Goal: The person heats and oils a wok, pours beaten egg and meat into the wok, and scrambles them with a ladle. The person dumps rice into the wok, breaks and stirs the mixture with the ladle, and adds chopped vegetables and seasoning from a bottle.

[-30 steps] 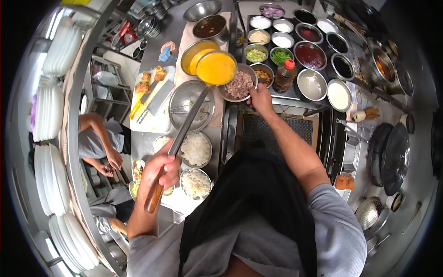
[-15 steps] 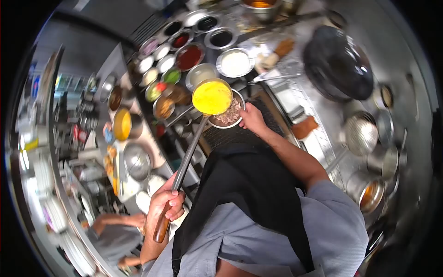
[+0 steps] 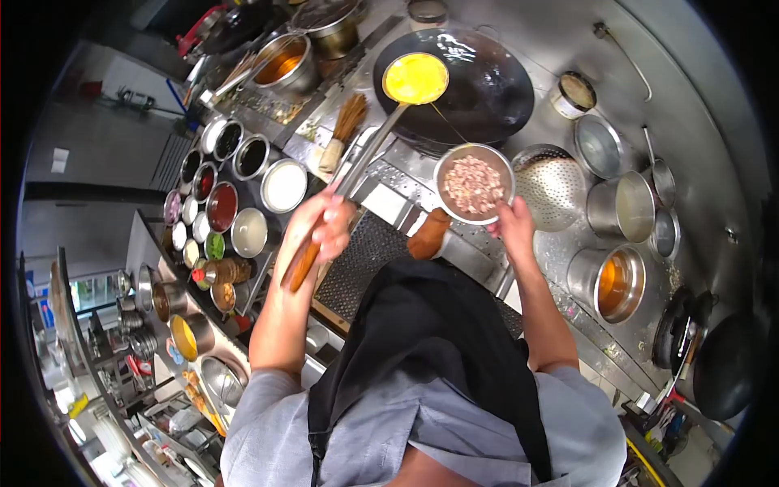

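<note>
Slanting from the closed left hand (image 3: pixel 320 231), the ladle (image 3: pixel 371 154) overhangs the wok (image 3: pixel 487 89); the right hand (image 3: pixel 515 227) pinches a bowl (image 3: pixel 466 152).

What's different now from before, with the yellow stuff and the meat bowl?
The ladle of yellow liquid and the meat bowl went rightward, away from the sauce bowls. Now the ladle is over the wok, the bowl by its near edge. The left hand still holds the ladle, the right the bowl.

A restaurant kitchen, shown by the big wok (image 3: pixel 479 85), steel pots and sauce bowls.
</note>
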`<state>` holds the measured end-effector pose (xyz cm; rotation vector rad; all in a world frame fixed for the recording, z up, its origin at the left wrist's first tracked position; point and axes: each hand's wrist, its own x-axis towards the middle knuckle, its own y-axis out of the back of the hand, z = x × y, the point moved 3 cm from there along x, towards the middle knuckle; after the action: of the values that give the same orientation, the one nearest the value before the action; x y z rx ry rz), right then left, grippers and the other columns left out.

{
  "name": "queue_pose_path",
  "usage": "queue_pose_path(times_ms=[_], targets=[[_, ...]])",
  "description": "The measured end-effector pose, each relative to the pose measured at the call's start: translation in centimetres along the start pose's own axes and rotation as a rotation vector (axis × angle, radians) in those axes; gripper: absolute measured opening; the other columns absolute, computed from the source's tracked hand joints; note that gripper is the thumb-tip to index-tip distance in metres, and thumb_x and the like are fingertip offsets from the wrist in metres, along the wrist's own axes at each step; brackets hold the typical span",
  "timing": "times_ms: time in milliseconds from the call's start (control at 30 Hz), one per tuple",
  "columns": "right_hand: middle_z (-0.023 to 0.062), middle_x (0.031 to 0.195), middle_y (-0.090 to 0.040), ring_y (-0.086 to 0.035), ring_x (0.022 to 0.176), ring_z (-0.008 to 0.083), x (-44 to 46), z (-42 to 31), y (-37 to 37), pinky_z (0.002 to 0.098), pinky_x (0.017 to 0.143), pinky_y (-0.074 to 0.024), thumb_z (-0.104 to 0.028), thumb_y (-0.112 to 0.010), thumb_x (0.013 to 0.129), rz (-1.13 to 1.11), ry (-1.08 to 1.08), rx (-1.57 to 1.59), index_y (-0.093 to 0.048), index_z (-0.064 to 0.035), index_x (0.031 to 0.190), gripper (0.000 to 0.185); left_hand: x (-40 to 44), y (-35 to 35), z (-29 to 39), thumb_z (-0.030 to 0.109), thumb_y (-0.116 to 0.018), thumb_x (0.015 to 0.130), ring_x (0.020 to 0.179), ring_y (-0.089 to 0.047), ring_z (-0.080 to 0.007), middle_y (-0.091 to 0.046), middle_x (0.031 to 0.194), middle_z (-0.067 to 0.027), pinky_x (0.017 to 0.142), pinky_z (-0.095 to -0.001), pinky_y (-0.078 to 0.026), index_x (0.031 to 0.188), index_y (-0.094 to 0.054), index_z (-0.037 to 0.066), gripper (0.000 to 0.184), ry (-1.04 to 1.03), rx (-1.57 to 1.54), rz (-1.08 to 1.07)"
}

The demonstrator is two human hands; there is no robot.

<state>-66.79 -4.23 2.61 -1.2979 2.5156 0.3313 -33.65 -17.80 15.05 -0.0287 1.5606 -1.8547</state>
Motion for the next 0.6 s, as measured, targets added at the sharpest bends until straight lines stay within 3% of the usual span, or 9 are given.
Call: queue_pose_path(times_ms=[67, 100, 133, 200, 300, 400, 433, 567, 600], targets=[[0.0063, 0.070, -0.061, -0.057, 0.049, 0.0116, -1.1, -0.9, 3.6, 0.0256, 0.041, -0.0445, -0.016, -0.055, 0.098, 0.103, -0.016, 0.074, -0.056, -0.0010, 0.096, 0.016, 5.8, 3.0, 1.1, 0.015, -0.051, 0.098, 0.037, -0.039, -0.0071, -0.048, 0.066, 0.0025, 0.031, -0.0253, -0.031, 0.107, -0.049, 0.012, 0.009, 0.122, 0.122, -0.118], [0.0062, 0.070, -0.061, -0.057, 0.048, 0.0116, -1.2, -0.6, 5.2, 0.0253, 0.041, -0.0441, -0.016, -0.055, 0.098, 0.145, -0.020, 0.088, -0.056, -0.0015, 0.095, 0.015, 7.6, 0.6, 0.7, 0.014, -0.048, 0.100, 0.035, -0.036, -0.0066, -0.044, 0.058, 0.0031, 0.030, -0.0260, -0.028, 0.092, -0.044, 0.011, 0.010, 0.055, 0.171, 0.042], [0.0061, 0.069, -0.061, -0.057, 0.048, 0.0116, -1.3, -0.3, 6.9, 0.0251, 0.041, -0.0438, -0.016, -0.055, 0.098, 0.188, -0.023, 0.101, -0.056, -0.0020, 0.094, 0.014, 9.6, 0.5, 0.9, 0.013, -0.049, 0.099, 0.037, -0.038, -0.0061, -0.045, 0.060, 0.0037, 0.033, -0.0248, -0.030, 0.100, -0.047, 0.012, 0.002, 0.075, 0.363, 0.142], [0.0058, 0.069, -0.060, -0.056, 0.047, 0.0115, -0.9, -0.3, 9.2, 0.0248, 0.040, -0.0432, -0.015, -0.055, 0.098, 0.255, -0.004, 0.126, -0.056, -0.0030, 0.093, 0.013, 13.3, -1.6, 0.1, 0.010, -0.048, 0.096, 0.041, -0.041, -0.0060, -0.045, 0.062, 0.0041, 0.037, -0.0235, -0.033, 0.123, -0.050, 0.012, 0.026, 0.019, 0.528, 0.325], [0.0034, 0.062, -0.056, -0.051, 0.043, 0.0109, 0.9, -1.0, 11.3, 0.0255, 0.039, -0.0404, -0.018, -0.058, 0.096, 0.317, 0.074, 0.146, -0.053, -0.0059, 0.082, 0.019, 17.6, -0.5, -0.1, 0.006, -0.049, 0.089, 0.044, -0.046, -0.0085, -0.053, 0.067, 0.0019, 0.040, -0.0240, -0.038, 0.157, -0.025, 0.012, 0.072, 0.039, 0.916, 0.368], [0.0020, 0.056, -0.053, -0.049, 0.042, 0.0106, 4.2, -3.4, 12.1, 0.0269, 0.039, -0.0380, -0.022, -0.061, 0.095, 0.323, 0.143, -0.038, -0.049, -0.0076, 0.075, 0.027, 19.0, 1.4, -0.1, 0.009, -0.055, 0.085, 0.043, -0.047, -0.0112, -0.055, 0.070, -0.0025, 0.040, -0.0270, -0.042, 0.152, -0.033, 0.003, 0.070, -0.142, 1.330, 0.374], [0.0022, 0.055, -0.053, -0.049, 0.042, 0.0107, 5.7, -4.4, 12.0, 0.0281, 0.039, -0.0374, -0.023, -0.062, 0.094, 0.337, 0.179, -0.074, -0.049, -0.0077, 0.073, 0.029, 18.6, 1.6, 0.1, 0.012, -0.058, 0.083, 0.052, -0.061, -0.0242, -0.066, 0.079, -0.0134, 0.052, -0.0375, -0.053, 0.151, -0.037, 0.006, 0.072, -0.153, 1.505, 0.432], [0.0081, 0.054, -0.053, -0.053, 0.047, 0.0188, 12.9, -9.0, 10.2, 0.0367, 0.047, -0.0413, -0.024, -0.065, 0.090, 0.368, 0.363, -0.327, -0.049, -0.0044, 0.072, 0.032, 15.6, 1.7, 1.1, 0.016, -0.063, 0.080, 0.091, -0.068, -0.0436, -0.068, 0.098, -0.0290, 0.084, -0.0513, -0.052, 0.150, -0.039, 0.010, 0.075, -0.366, 2.092, 0.495], [0.0104, 0.056, -0.054, -0.055, 0.049, 0.0230, 15.2, -9.7, 9.7, 0.0388, 0.050, -0.0425, -0.024, -0.065, 0.089, 0.367, 0.433, -0.409, -0.049, -0.0036, 0.072, 0.031, 14.7, 1.2, 1.0, 0.016, -0.063, 0.080, 0.090, -0.068, -0.0433, -0.069, 0.096, -0.0283, 0.083, -0.0514, -0.052, 0.150, -0.040, 0.011, 0.073, -0.366, 2.135, 0.512]])
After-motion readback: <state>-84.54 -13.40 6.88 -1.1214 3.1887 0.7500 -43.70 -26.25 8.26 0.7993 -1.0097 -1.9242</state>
